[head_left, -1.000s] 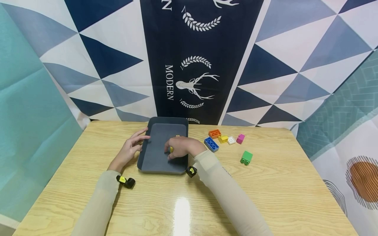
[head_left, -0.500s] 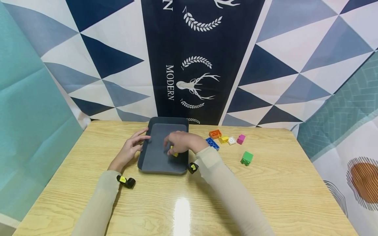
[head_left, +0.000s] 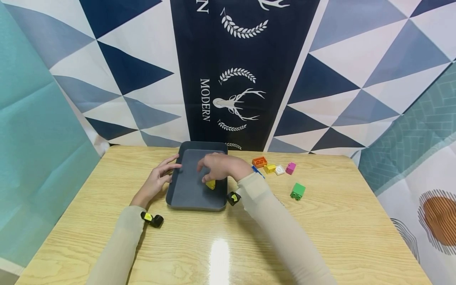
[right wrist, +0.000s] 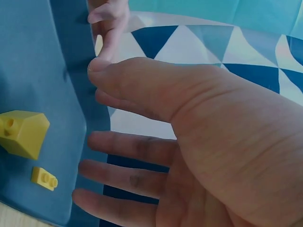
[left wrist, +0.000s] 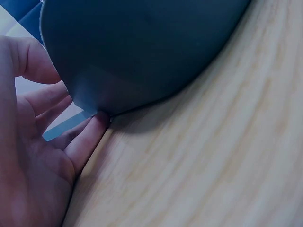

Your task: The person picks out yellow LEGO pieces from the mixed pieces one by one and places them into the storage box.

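My right hand (head_left: pixel 218 166) hovers over the dark grey tray (head_left: pixel 189 198) with fingers spread and nothing between them. Just below its thumb, a yellow sloped toy brick (head_left: pixel 211 184) lies on the tray floor, partly covered by the hand. The right wrist view shows that sloped brick (right wrist: pixel 28 133) with a smaller yellow brick (right wrist: pixel 45 178) beside it, both apart from the fingers. My left hand (head_left: pixel 159 178) rests against the tray's left side, fingers stretched over the rim. From the left wrist, fingertips (left wrist: pixel 100 120) touch the tray's outer wall near the tabletop.
Right of the tray lie toy bricks: orange (head_left: pixel 259 162), blue (head_left: pixel 257 171) partly behind the right arm, yellow (head_left: pixel 270 169), white (head_left: pixel 280 170), pink (head_left: pixel 290 168) and green (head_left: pixel 297 190). A patterned cloth (head_left: pixel 149 107) hangs behind the wooden table (head_left: pixel 178 245).
My right hand has let go of the yellow brick and moved slightly away toward the tray's far end, uncovering more of it. The left hand has stayed at the rim.
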`<action>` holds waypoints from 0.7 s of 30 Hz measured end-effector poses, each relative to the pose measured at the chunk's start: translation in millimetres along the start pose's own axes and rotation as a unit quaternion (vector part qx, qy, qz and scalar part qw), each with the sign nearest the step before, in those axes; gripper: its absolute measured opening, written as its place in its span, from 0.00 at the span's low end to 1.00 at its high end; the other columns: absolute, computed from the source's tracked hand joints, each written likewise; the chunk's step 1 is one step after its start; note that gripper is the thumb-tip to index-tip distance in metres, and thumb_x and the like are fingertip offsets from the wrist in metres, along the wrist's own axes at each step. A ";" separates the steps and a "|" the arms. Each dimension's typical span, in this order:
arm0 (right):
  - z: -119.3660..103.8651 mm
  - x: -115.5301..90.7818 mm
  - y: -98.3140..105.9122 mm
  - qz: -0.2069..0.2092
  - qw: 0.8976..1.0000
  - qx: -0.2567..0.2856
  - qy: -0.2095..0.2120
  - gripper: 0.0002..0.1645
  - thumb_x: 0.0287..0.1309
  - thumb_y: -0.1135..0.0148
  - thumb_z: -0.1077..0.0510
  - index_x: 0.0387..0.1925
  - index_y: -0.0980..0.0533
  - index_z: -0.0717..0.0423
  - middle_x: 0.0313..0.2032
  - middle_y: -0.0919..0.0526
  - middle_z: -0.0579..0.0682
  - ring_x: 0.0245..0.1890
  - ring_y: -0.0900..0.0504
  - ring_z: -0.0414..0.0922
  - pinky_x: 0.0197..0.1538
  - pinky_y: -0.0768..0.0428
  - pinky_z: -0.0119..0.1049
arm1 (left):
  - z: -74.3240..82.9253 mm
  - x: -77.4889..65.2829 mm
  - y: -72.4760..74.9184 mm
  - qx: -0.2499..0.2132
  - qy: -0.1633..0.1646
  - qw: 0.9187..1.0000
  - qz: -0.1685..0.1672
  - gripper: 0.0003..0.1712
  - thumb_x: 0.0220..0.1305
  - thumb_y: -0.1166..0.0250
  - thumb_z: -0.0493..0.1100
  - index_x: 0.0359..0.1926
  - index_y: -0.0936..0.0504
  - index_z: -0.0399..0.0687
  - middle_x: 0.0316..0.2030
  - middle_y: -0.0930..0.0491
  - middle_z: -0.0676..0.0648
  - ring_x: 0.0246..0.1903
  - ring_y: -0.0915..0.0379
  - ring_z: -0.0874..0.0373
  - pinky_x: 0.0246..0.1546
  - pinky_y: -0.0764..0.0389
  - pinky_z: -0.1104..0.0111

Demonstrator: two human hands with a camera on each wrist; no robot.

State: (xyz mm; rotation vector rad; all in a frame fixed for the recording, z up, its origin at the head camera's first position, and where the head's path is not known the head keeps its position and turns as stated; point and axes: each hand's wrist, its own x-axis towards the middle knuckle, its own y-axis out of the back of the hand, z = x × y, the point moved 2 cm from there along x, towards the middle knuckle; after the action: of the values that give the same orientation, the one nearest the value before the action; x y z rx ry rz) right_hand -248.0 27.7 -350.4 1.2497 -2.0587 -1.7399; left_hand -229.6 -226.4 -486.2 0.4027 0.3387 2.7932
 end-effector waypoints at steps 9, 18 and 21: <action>-1.6 -0.5 1.4 0.010 1.000 0.004 0.014 0.27 0.79 0.30 0.50 0.73 0.17 0.54 0.73 0.17 0.58 0.72 0.21 0.56 0.83 0.29 0.58 | -0.4 0.1 0.6 -0.001 0.002 1.000 0.000 0.28 0.74 0.51 0.23 0.71 0.22 0.20 0.89 0.45 0.29 0.84 0.45 0.24 0.51 0.21 0.79; 0.5 -0.6 -3.7 0.040 0.999 0.004 0.027 0.24 0.79 0.30 0.52 0.70 0.15 0.53 0.70 0.16 0.59 0.70 0.19 0.56 0.81 0.26 0.58 | -1.0 0.0 0.5 0.006 -0.002 1.000 0.001 0.28 0.74 0.50 0.23 0.71 0.21 0.22 0.89 0.44 0.31 0.85 0.46 0.27 0.53 0.22 0.80; 1.4 -1.1 -5.2 0.059 0.998 0.004 0.030 0.23 0.79 0.30 0.52 0.69 0.14 0.52 0.70 0.16 0.58 0.69 0.18 0.55 0.80 0.24 0.57 | -1.9 -0.2 0.7 0.007 -0.003 1.000 0.001 0.28 0.74 0.51 0.23 0.71 0.21 0.22 0.89 0.44 0.31 0.85 0.47 0.26 0.54 0.22 0.80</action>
State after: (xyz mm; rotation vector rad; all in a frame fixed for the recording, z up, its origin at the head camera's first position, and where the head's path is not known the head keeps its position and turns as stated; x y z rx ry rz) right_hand -245.7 29.7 -355.0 1.1423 -2.0623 -1.6255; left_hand -230.1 -227.5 -487.9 0.4145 0.3557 2.7928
